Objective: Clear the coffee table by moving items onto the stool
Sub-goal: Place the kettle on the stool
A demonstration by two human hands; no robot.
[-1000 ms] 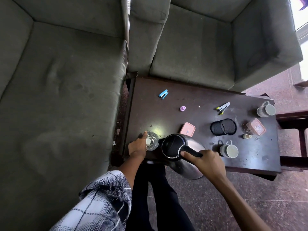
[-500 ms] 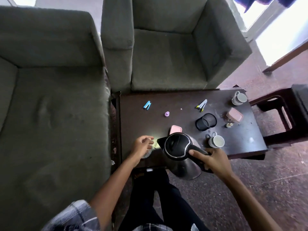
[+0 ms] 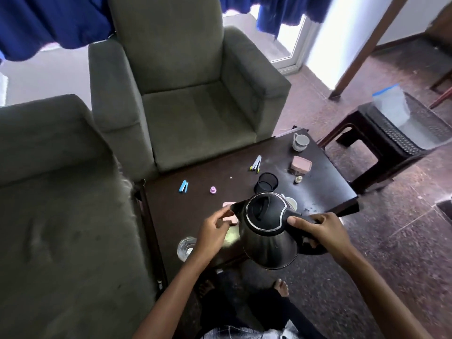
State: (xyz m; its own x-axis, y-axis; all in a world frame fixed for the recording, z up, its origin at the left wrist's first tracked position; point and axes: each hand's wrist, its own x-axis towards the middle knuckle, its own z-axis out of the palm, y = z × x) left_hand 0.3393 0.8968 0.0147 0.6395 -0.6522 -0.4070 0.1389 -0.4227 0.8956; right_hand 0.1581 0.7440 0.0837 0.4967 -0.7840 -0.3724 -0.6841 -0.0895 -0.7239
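My right hand (image 3: pixel 318 232) grips the black handle of a steel kettle (image 3: pixel 266 236) and holds it above the near edge of the dark coffee table (image 3: pixel 195 216). Next to the kettle's spout is my left hand (image 3: pixel 212 231), fingers loosely curled and holding nothing. A glass (image 3: pixel 186 248) stands on the table just left of that wrist. The dark stool (image 3: pixel 391 135) with a woven top stands on the floor to the far right of the table. A clear plastic bag (image 3: pixel 391 104) lies on it.
The table holds a blue stapler (image 3: pixel 183 186), a purple cap (image 3: pixel 213 190), pens (image 3: pixel 255 164), a black mesh holder (image 3: pixel 266 183), a pink box (image 3: pixel 301 165), a small bottle (image 3: pixel 298 179) and a cup (image 3: pixel 300 142). Green armchairs (image 3: pixel 190 113) border its left and far sides.
The kettle has risen off the table in my right hand. My left hand let go of the glass and moved right to the kettle's spout. The view tilted up and the stool came in.
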